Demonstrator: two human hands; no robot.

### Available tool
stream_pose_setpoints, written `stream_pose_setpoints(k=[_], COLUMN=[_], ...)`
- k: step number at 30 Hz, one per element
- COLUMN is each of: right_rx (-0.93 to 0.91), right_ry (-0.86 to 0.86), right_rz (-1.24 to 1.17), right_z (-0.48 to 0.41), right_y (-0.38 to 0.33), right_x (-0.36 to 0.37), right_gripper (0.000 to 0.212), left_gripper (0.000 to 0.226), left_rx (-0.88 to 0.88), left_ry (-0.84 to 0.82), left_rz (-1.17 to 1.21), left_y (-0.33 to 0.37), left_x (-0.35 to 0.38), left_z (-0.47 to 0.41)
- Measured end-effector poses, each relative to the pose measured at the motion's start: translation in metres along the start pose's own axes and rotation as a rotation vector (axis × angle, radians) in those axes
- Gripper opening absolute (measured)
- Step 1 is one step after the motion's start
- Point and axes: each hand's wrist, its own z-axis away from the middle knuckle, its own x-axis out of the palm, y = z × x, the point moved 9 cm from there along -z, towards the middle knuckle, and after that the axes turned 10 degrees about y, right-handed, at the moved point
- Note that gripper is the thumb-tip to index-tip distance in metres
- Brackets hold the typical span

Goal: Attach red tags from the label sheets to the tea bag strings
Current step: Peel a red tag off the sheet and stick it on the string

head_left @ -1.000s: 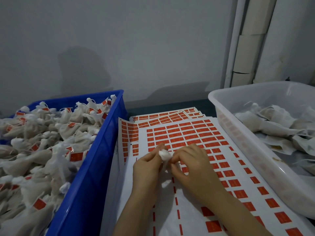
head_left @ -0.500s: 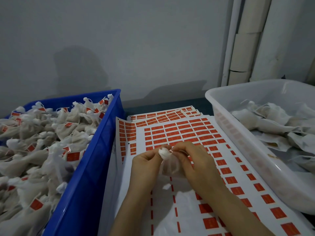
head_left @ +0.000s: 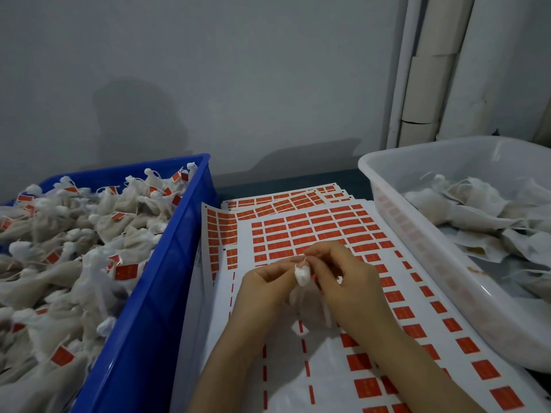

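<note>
a plain grey wall [head_left: 208,70] stood behind a work surface, with pale pipes [head_left: 429,70] running up the right corner. white label sheets [head_left: 286,391] lay overlapped and flat between two bins, printed with rows of small red tags [head_left: 301,231]; nearer the person many rows were stripped down to thin red slivers.

both forearms reached in from the bottom edge and met over the top sheet. the left hand [head_left: 268,281] lay palm inward, thumb and forefinger pinching the bunched white neck of a tea bag [head_left: 302,274]. the right hand [head_left: 348,281] arched over it from the right, fingers curled, its fingertips [head_left: 311,254] pinching the thin string [head_left: 304,259] just above that neck. the soft gauzy body of the bag hung between the two palms, just above the paper. whether a tag was between the fingers could not be told.

on the left sat a blue bin [head_left: 155,278] of hard smooth plastic, heaped to the rim with tagged bags [head_left: 89,234], crumpled off-white pouches with knotted tops and red rectangles on their strings. on the right sat a white bin [head_left: 417,234], translucent and round-cornered, holding loose bags [head_left: 477,210] that lay flatter, with pale strings trailing. the sheets touched both bins' walls.
</note>
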Motion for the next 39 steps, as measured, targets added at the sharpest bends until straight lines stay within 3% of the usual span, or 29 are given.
stream_pose_setpoints(k=[8,21,26,30,35,39], right_rx=[0.118,0.388,0.389,0.498,0.600,0.594], right_ry=[-0.062,-0.243,-0.254,-0.259,-0.415,-0.421], right_rz=[-0.085,-0.292,-0.281,-0.383,-0.658,-0.626], right_z=[0.002,0.008,0.011,0.010,0.018,0.016], right_y=[0.009,0.021,0.021,0.027,0.018,0.021], right_x=[0.008,0.027,0.030,0.026,0.036,0.035], right_gripper=[0.015,0.017,0.017,0.010,0.031,0.038], left_gripper=[0.018,0.011,0.012,0.016,0.025,0.025], left_rx=[-0.078,-0.011,-0.016,-0.027,-0.031,-0.061], left_ry=[-0.016,0.135,0.039,-0.033,-0.067,-0.098], left_rz=[-0.061,0.141,0.204,0.235,0.280,0.287], left_y=[-0.018,0.000,0.010,0.015,0.017,0.013], left_x=[0.011,-0.007,0.003,0.010,0.008,0.011], left_z=[-0.008,-0.001,0.005,0.009,0.009,0.010])
